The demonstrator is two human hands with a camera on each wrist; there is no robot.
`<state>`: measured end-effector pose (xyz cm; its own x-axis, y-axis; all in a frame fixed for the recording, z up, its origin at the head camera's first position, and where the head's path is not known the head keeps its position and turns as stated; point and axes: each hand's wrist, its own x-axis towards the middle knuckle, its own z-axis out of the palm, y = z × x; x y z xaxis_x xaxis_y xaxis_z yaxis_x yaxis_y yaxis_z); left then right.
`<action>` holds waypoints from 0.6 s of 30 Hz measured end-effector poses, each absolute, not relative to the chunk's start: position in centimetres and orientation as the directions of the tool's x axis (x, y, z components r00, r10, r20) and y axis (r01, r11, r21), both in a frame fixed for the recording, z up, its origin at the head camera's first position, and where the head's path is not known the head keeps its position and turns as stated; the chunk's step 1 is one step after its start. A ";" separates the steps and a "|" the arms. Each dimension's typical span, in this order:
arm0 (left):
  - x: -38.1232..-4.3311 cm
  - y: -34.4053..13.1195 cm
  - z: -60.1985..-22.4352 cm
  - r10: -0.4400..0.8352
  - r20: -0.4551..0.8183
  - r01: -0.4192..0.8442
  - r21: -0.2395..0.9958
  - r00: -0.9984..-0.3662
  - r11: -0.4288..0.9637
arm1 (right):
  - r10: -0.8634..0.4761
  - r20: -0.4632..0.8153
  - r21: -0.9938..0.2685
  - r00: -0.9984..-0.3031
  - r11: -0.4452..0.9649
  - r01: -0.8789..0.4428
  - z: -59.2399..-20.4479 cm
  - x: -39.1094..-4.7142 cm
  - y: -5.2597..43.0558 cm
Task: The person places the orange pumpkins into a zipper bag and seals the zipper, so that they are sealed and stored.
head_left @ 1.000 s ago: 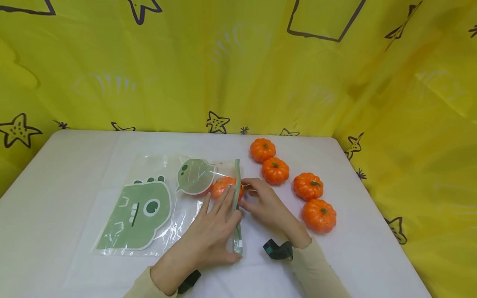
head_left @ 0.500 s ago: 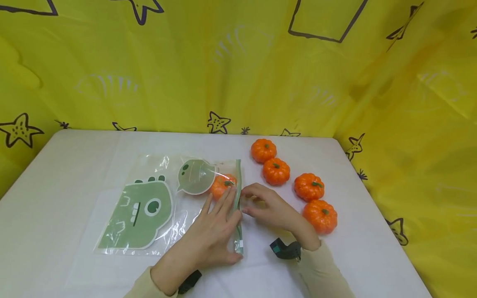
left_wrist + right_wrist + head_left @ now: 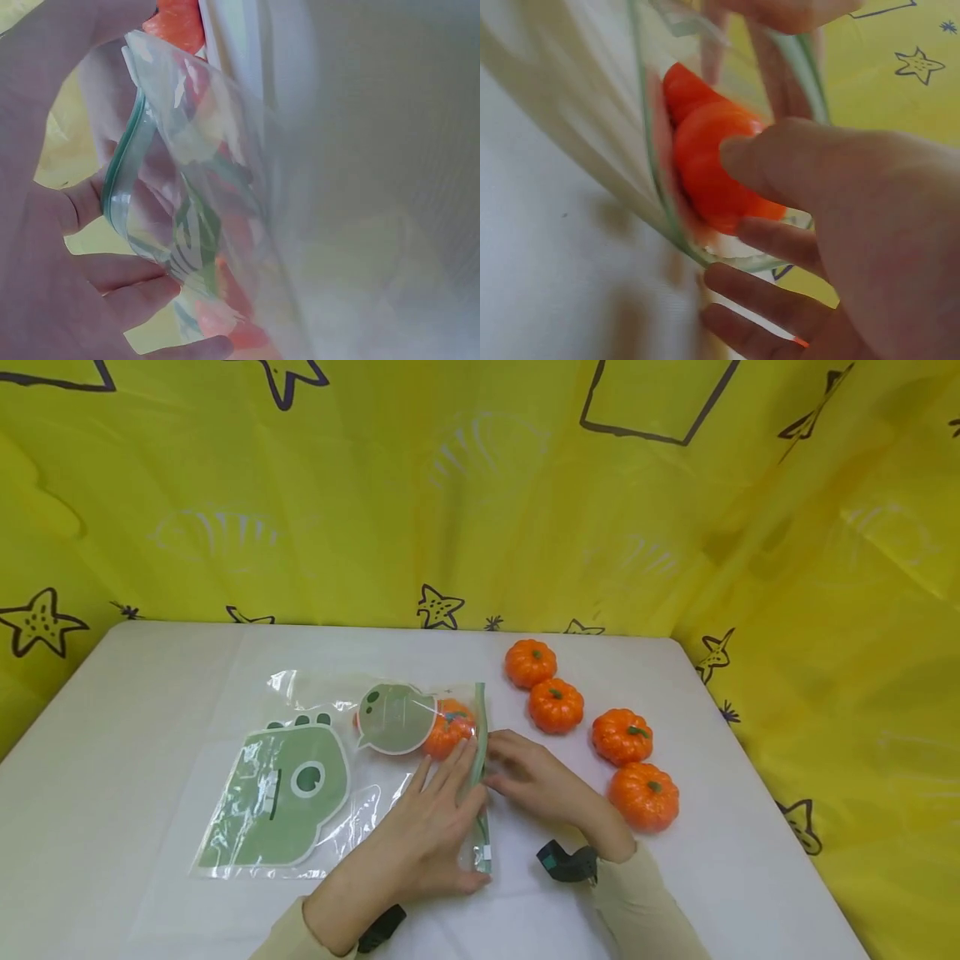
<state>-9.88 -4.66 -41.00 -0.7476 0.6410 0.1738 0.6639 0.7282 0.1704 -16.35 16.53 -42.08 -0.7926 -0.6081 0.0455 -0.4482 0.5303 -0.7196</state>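
A clear zip bag (image 3: pixel 375 785) printed with green cartoon monster shapes lies flat, its green-edged mouth facing right. Inside, near that mouth, sits an orange pumpkin (image 3: pixel 450 727). A sliver of orange shows at the left of the speech-bubble print, and the right wrist view has a second orange shape behind the pumpkin (image 3: pixel 720 165). My left hand (image 3: pixel 427 827) rests on the bag by the mouth with fingers extended and thumb spread. At the opening is my right hand (image 3: pixel 536 777), its thumb and index finger in front of the pumpkin; whether they touch it, I cannot tell.
Several loose orange pumpkins stand right of the bag: one at the back (image 3: pixel 530 663), another just in front of it (image 3: pixel 556 705), and a pair nearer the right forearm (image 3: pixel 622 736). A yellow patterned curtain (image 3: pixel 480 510) borders the white table (image 3: pixel 172 693) behind and to the right.
The pumpkin by the mouth has shifted slightly back inside the bag. My right hand drew back right, then returned a little toward the opening. The left hand has hardly moved.
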 end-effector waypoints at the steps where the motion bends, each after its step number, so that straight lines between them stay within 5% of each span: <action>1: -9.9 -4.6 -41.0 0.643 0.178 0.667 0.179 -0.745 0.724 | -0.608 0.049 -0.719 -0.792 0.529 -0.451 -42.2 -16.4 16.5; 10: -9.8 -5.0 -40.9 0.642 0.173 0.664 0.252 -0.747 0.704 | -0.604 0.012 -0.650 -0.797 0.601 -0.465 -42.6 -16.8 16.0; 18: -9.9 -5.0 -40.7 0.628 0.149 0.643 0.253 -0.764 0.723 | -0.493 0.035 -0.668 -0.870 0.636 -0.387 -42.0 -16.7 17.3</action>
